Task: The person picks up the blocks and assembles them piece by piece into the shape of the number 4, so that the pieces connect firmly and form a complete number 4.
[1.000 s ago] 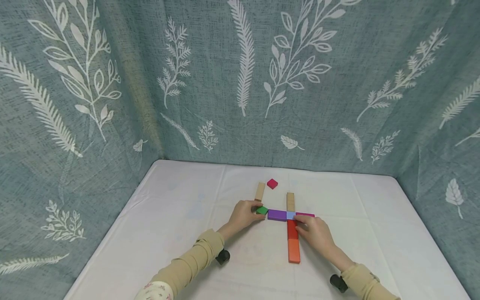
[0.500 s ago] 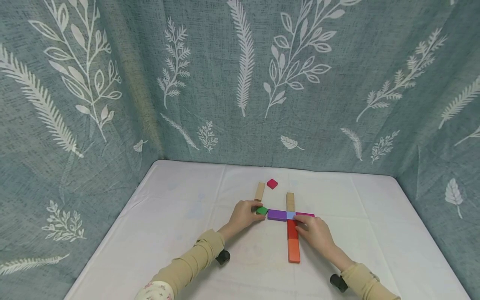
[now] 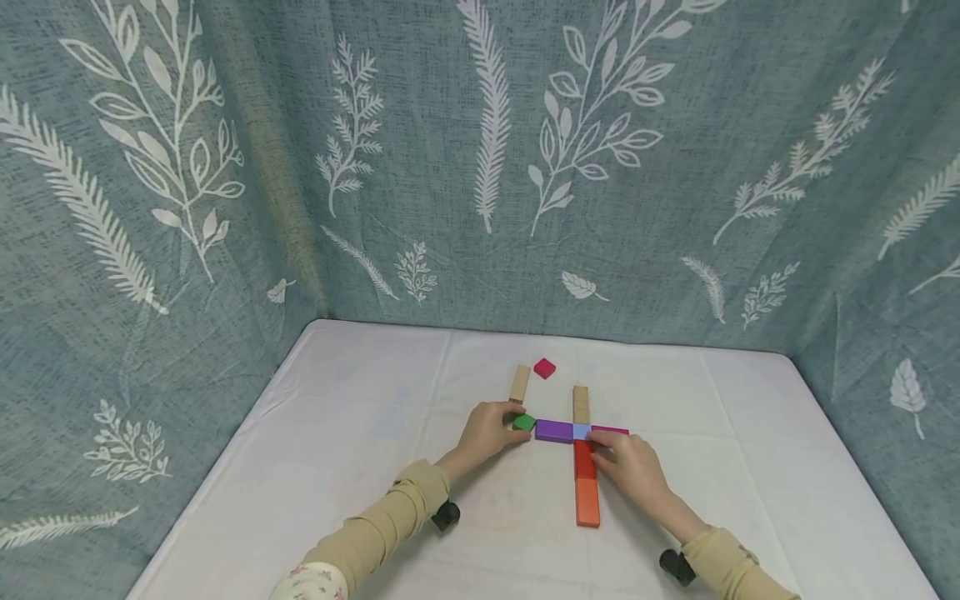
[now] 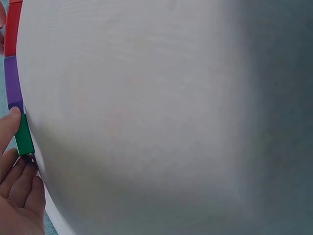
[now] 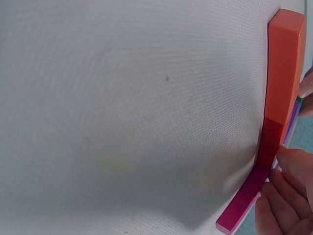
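Note:
In the head view, my left hand (image 3: 483, 432) pinches a small green wooden block (image 3: 524, 422) between thumb and fingers, at the left end of a purple block (image 3: 554, 431). The left wrist view shows the green block (image 4: 24, 135) between the thumb and the other fingertips. My right hand (image 3: 633, 467) touches the blocks where the arms meet: its fingertips lie by the light blue block (image 3: 581, 431) and magenta block (image 3: 611, 430), its thumb against the red block (image 3: 585, 459). An orange block (image 3: 588, 502) continues the red one towards me. A plain wooden block (image 3: 581, 404) extends away.
A loose plain wooden block (image 3: 520, 383) lies just beyond my left fingers. A crimson block (image 3: 544, 367) sits farther back. White cloth (image 3: 390, 383) covers the table, and a leaf-patterned teal curtain (image 3: 420, 167) stands behind it. Black wrist devices (image 3: 446, 514) hang under both forearms.

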A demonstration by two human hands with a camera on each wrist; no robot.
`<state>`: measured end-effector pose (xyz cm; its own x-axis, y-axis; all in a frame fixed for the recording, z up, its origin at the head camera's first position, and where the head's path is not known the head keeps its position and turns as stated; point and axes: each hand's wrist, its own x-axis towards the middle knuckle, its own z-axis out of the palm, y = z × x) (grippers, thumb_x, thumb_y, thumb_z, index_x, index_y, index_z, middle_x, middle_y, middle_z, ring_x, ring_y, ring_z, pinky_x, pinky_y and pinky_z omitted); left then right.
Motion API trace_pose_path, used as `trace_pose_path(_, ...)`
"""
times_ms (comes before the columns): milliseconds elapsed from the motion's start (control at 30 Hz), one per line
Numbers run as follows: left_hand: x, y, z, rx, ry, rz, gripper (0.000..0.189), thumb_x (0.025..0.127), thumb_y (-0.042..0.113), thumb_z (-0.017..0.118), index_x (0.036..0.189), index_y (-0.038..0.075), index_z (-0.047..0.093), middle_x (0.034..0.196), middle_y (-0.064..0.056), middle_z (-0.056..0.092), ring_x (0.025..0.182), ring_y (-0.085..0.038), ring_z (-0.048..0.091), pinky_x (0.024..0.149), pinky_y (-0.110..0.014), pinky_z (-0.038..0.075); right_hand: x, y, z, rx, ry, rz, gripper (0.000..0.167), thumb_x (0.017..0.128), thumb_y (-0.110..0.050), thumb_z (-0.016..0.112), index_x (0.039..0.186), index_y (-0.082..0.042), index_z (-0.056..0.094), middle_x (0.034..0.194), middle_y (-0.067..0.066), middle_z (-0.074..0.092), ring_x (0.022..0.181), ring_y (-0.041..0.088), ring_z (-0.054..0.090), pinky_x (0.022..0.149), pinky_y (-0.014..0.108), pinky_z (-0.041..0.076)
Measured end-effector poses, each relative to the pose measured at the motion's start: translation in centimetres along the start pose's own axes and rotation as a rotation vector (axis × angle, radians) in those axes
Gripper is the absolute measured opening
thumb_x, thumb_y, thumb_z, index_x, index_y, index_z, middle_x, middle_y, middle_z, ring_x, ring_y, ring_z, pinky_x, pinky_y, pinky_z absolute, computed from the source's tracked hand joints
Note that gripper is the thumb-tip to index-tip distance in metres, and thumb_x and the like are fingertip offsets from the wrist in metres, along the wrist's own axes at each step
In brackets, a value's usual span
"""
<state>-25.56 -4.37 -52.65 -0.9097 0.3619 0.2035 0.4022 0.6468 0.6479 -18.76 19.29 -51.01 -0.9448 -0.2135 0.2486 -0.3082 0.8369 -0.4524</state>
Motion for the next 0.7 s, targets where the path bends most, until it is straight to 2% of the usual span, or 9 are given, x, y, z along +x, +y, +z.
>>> trace_pose_path(700, -0.02, 0.15, -0.11, -0.022, 0.011, -0.014, 0.042, 0.074, 0.023, 0.081, 0.109, 0.003, 0.069, 0.115, -0.011, 0.069, 0.112, -0.027, 0.063, 0.097, -0.04, 0.048, 0.18, 0.13, 0.12, -0.009, 0.001, 0.007, 0.031, 0.074, -0.002, 0.076, 0.105, -0.001, 0.072, 0.102, 0.012, 0.073, 0.095, 0.027, 0.069, 0.082, 0.04, 0.055)
